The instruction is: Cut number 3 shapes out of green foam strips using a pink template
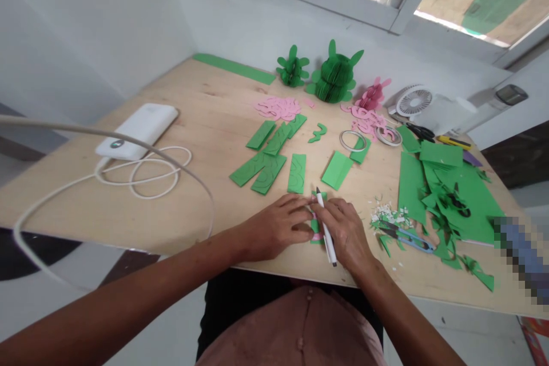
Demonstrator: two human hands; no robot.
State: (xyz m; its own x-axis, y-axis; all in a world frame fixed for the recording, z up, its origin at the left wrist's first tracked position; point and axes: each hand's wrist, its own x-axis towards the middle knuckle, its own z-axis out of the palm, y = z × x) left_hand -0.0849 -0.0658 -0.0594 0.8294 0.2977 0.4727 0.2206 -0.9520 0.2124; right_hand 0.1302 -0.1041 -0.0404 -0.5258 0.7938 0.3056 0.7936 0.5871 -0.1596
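Observation:
A small green paper strip [315, 223] lies near the table's front edge with a pink paper cutout [317, 236] on it, mostly covered by my hands. From the left, my left hand [277, 227] holds the strip down with bent fingers. My right hand [343, 231] grips a white pen [326, 237] while its fingertips touch the strip's far end. The pen's dark end points away from me. Just beyond lie a green strip with drawn curves [296, 174] and a folded green paper piece [337, 170].
Pink cutouts [278, 108], a green cutout [318, 132] and tape rolls [353, 141] lie further back. Green honeycomb paper figures [334, 77] stand by the wall. Blue-handled scissors [407, 236] and green scraps [446, 206] are right; a white power bank [137, 131] with cable is left.

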